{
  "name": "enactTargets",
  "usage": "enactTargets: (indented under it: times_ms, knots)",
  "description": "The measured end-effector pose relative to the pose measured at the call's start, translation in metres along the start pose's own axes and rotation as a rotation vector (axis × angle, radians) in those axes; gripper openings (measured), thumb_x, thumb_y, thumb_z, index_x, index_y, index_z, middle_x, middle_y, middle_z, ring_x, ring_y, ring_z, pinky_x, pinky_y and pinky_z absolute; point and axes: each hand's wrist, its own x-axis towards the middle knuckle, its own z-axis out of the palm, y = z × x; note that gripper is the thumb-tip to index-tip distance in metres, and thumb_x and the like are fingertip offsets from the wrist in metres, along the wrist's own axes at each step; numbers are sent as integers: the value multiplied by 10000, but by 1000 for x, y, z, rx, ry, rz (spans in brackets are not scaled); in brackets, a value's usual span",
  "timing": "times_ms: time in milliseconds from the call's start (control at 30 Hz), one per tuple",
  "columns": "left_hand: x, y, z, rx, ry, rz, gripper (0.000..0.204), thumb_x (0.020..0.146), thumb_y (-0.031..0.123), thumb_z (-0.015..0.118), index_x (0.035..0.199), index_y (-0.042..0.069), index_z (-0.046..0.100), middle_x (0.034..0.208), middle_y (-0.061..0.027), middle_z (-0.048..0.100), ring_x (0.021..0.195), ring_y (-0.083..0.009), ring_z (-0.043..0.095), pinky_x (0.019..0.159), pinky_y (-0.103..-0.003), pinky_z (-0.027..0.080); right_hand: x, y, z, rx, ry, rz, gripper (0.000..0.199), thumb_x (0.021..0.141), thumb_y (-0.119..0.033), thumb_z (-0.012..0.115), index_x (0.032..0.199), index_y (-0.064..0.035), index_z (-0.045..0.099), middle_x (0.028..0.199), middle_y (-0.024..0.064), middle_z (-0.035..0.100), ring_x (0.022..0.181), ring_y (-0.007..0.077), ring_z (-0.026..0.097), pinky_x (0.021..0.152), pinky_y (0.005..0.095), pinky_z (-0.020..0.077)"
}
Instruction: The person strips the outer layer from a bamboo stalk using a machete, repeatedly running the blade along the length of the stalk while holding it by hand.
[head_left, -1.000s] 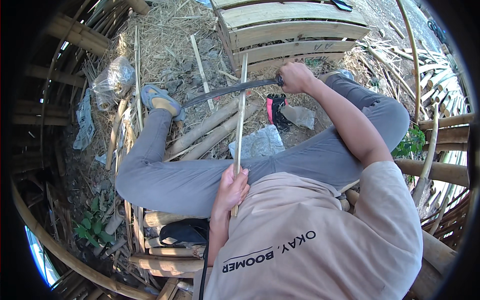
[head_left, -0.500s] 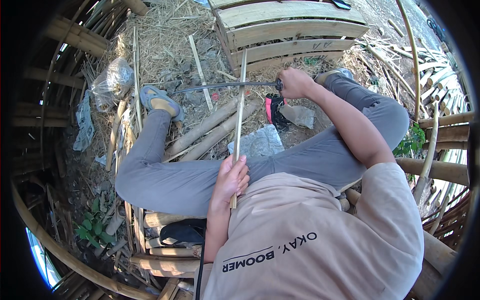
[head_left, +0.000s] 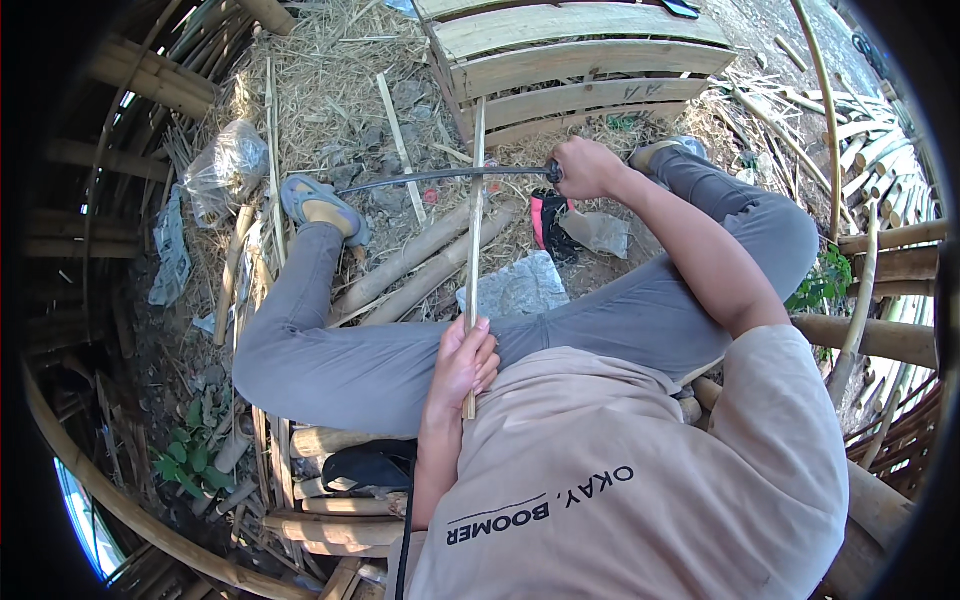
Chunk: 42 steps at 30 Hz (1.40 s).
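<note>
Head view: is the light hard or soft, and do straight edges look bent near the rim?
Head view: hard sunlight, bright on the wooden pallet and straw, deep shade at left; bamboo poles curve near the black rim; left hand, right hand and bamboo strip are sharp.

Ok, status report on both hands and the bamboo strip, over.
Left hand gripping bamboo strip near its lower end. Right hand holding long knife, blade across the strip. Nothing blocking the strip.
</note>
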Motion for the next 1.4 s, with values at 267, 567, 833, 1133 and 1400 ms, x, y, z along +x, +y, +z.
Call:
enactTargets:
  times_ms: [267, 567, 833, 1133, 1400]
  knots:
    - [3, 8, -4, -152, -81, -42, 136, 1061, 213, 459, 938, 154, 452, 519, 57, 322, 339, -35, 288, 290, -205, 257, 4, -4, 1, 14, -40, 40, 217, 662, -137, 625, 801, 14, 693, 820, 266, 688, 829, 418, 690, 796, 485, 568]
    - [5, 10, -7, -194, -150, -62, 135, 1065, 226, 447, 950, 160, 466, 533, 57, 322, 353, -31, 285, 300, -196, 260, 8, 2, 17, -16, 24, 190, 266, 695, -176, 654, 864, 25, 699, 878, 258, 705, 880, 397, 704, 821, 459, 573]
    - [6, 5, 0, -86, -84, -18, 131, 1062, 212, 453, 946, 154, 473, 531, 53, 318, 346, -34, 266, 292, -200, 242, 9, 31, 2, -54, 28, 320, 284, 693, -174, 653, 861, 52, 692, 906, 272, 703, 891, 397, 705, 825, 452, 575]
    - [8, 3, 7, 54, -32, -16, 129, 1054, 203, 466, 939, 150, 445, 516, 52, 314, 340, -40, 288, 284, -208, 239, 2, 5, 2, -10, -20, 108, 270, 676, -144, 625, 843, 60, 684, 872, 297, 684, 875, 428, 690, 811, 481, 569]
    - [11, 1, 8, 178, -2, 19, 124, 1046, 169, 473, 946, 135, 408, 517, 53, 313, 340, -46, 301, 285, -217, 249, 15, 6, 3, -41, -22, 187, 283, 700, -158, 636, 882, 49, 700, 930, 286, 697, 906, 411, 699, 829, 469, 573]
